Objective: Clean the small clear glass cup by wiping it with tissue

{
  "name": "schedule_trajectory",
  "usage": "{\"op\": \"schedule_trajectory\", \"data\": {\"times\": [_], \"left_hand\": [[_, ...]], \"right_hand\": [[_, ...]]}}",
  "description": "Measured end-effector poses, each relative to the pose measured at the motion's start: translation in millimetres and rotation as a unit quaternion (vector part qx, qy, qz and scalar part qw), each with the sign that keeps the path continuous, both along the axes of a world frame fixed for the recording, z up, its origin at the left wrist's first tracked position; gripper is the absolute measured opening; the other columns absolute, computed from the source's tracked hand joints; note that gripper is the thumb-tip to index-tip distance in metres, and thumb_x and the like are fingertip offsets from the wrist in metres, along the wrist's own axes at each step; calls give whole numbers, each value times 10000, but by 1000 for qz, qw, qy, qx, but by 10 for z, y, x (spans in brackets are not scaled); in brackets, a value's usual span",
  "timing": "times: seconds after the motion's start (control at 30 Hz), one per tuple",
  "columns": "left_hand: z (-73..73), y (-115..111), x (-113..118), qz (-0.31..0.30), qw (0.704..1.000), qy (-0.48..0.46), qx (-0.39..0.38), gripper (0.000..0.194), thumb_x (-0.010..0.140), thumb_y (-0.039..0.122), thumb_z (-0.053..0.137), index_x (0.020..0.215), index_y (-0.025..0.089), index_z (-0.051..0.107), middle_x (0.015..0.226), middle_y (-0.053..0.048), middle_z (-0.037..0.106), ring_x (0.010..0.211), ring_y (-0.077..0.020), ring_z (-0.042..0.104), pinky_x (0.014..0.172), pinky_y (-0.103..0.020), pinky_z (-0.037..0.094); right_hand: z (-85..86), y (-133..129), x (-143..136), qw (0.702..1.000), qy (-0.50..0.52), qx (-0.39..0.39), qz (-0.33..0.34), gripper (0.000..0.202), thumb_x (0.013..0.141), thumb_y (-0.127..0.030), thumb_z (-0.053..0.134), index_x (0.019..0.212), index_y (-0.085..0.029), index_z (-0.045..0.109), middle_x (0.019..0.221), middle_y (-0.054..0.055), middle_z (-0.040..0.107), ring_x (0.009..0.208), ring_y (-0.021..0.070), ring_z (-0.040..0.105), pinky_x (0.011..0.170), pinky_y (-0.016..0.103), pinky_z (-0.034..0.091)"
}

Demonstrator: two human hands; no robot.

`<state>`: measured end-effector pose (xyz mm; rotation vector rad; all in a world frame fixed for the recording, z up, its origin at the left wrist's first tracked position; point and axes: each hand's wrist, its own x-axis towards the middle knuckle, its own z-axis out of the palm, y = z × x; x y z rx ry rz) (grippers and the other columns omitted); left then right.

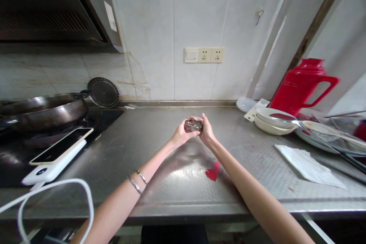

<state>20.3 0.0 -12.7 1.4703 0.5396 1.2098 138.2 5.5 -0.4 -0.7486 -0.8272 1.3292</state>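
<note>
Both of my hands meet over the middle of the steel counter [148, 129], cupped around a small round object [193, 125]. It looks glassy or shiny, grey on top with dark red-brown sides; its exact kind I cannot make out. My left hand [183, 133] grips it from the left, the thumb lying across its near side. On the right, my right hand [206, 129] wraps its far and right side with the thumb pointing up. Fingers and palms hide part of the object. A torn red paper piece [213, 171] lies on the counter beside my right forearm.
Left, a steel pan [45, 112] sits on the stove, with a phone [63, 145] and white power bank [54, 164] nearby. Right stand stacked bowls [271, 127], a red thermos [303, 85] and a white tissue [309, 166]. A white cable [88, 202] loops near my left forearm.
</note>
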Motion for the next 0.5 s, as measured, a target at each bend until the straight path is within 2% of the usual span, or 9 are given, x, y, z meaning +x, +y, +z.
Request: {"op": "schedule_trajectory", "data": {"times": [0.2, 0.3, 0.43, 0.5], "left_hand": [[-88, 92, -42, 50, 995, 49, 75, 666, 635, 232, 783, 1179, 164, 406, 1131, -121, 610, 1018, -217, 611, 955, -419, 446], [-115, 115, -64, 111, 984, 94, 103, 721, 621, 243, 790, 1204, 168, 372, 1155, -135, 581, 1066, -242, 584, 978, -452, 423], [-133, 102, -77, 220, 953, 156, 135, 794, 575, 281, 818, 1223, 155, 378, 1216, -175, 516, 1177, -308, 494, 1023, -511, 354], [-140, 97, -79, 239, 947, 166, 133, 813, 581, 319, 814, 1246, 156, 375, 1242, -183, 496, 1212, -325, 461, 1038, -525, 329]], "right_hand": [[14, 0, -44, 999, -7, -9, -34, 458, 807, -575, 451, 761, -176, 671, 728, 49, 720, 830, 231, 674, 727, 314, 521], [-29, 10, -81, 999, -19, 2, -48, 458, 796, -578, 457, 807, -172, 670, 764, 45, 725, 855, 227, 670, 743, 306, 515], [-142, 66, -117, 994, -46, 17, -93, 463, 786, -575, 471, 906, -173, 667, 877, 36, 729, 909, 216, 659, 803, 303, 496], [-200, 109, -124, 992, -60, 20, -110, 465, 777, -577, 484, 945, -182, 664, 954, 30, 721, 967, 211, 643, 848, 301, 480]]}}
